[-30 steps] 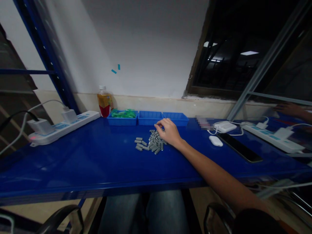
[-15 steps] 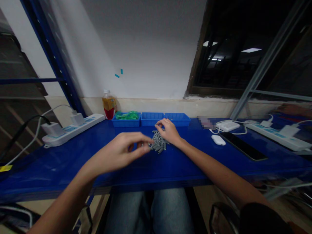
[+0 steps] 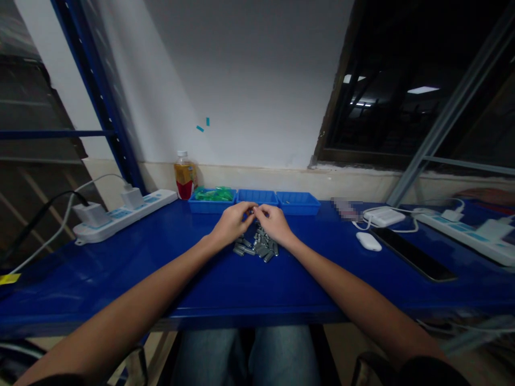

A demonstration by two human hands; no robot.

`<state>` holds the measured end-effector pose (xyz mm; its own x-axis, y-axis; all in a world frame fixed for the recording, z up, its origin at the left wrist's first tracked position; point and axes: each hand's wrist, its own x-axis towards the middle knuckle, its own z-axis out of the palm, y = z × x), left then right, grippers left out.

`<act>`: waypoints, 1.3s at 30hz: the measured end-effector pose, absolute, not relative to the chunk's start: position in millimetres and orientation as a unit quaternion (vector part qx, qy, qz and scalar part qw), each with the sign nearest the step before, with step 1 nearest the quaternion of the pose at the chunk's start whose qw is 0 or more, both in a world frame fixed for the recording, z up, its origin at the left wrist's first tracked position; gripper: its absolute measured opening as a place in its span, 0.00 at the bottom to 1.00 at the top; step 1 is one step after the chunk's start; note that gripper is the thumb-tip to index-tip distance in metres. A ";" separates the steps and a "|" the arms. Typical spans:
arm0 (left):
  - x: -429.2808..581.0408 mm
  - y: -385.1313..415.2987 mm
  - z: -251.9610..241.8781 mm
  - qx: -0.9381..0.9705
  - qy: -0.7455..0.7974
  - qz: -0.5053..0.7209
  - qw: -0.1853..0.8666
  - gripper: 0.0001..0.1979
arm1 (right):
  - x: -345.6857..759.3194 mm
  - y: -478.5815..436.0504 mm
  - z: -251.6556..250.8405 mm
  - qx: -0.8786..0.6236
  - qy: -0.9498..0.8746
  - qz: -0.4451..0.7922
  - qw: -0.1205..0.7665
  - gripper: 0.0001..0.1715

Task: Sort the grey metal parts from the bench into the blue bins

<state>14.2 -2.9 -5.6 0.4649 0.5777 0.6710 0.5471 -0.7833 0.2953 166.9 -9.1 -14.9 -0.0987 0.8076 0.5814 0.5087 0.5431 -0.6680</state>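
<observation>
1. The light is dim and cool; the white wall [image 3: 249,80] beyond the hands is the brightest area, fading toward the left.
2. The glossy blue table [image 3: 161,268] shows soft sheen left of the left hand [image 3: 231,225] and along its near edge.
3. The dark window [image 3: 402,118], up and right of the right hand [image 3: 276,224], reflects ceiling lights [image 3: 416,89].
4. Both hands and the grey pieces [image 3: 257,249] under them look soft and grainy; fine detail is lost.
5. Wide-angle bending tilts the blue rack post [image 3: 100,91] far left and stretches the forearms toward the bottom edge.
6. A pixelated patch [image 3: 345,208] sits right of the right hand.
</observation>
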 end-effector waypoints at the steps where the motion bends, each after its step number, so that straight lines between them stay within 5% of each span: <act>1: 13.1 -4.9 -5.3 0.850 0.332 0.408 0.020 0.12 | 166.5 -10.5 -15.2 -0.451 -0.725 0.154 0.497 0.19; 11: 12.3 -4.2 -9.8 0.841 0.323 0.433 0.022 0.11 | 169.4 -7.6 -16.2 -0.473 -0.737 0.117 0.467 0.18; 19: 18.4 1.2 -13.7 0.757 0.381 0.457 0.272 0.20 | 183.5 -20.0 -4.7 -0.392 -0.805 -0.041 0.443 0.12; 24: 19.2 6.5 -18.2 0.762 0.352 0.429 0.334 0.23 | 184.3 -23.2 -2.6 -0.382 -0.831 -0.077 0.397 0.08; 27: 16.0 5.5 -16.7 0.811 0.333 0.381 0.293 0.21 | 189.8 -15.3 -4.3 -0.397 -0.820 -0.090 0.402 0.07; 32: 4.7 6.7 -14.2 0.940 0.242 0.226 0.081 0.12 | 221.4 10.2 -11.0 -0.484 -0.755 -0.104 0.430 0.08; 39: 2.2 9.5 -17.7 0.938 0.301 0.172 0.016 0.08 | 258.7 32.9 -23.0 -0.624 -0.658 -0.125 0.403 0.10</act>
